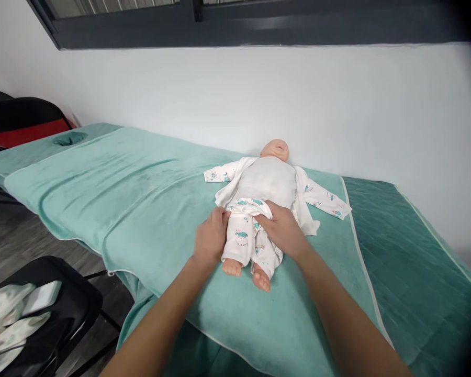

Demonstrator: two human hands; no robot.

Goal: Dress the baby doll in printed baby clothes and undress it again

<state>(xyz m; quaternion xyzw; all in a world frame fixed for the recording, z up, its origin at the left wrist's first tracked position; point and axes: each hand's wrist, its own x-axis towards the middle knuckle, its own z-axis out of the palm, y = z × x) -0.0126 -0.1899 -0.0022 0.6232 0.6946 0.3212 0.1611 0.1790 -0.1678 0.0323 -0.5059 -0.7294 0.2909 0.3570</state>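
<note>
A baby doll [276, 149] lies on its back on a green towel [141, 209], feet toward me. Its white patterned jacket [325, 200] is open at the front, sleeves spread to both sides, over a plain white top [267, 180]. Patterned white pants [239, 238] cover its legs, with the waistband bunched at the hips and both feet bare. My left hand [212, 236] grips the pants' edge at the left hip. My right hand [283, 230] pinches the bunched waistband on the other side, thumb over the fabric.
The towel covers a long padded bed [400, 251] against a white wall [220, 94] below a dark window frame. On a black chair [78, 303] at lower left are cloths [8, 309] and a white box [43, 297]. Another chair [27, 125] stands at upper left.
</note>
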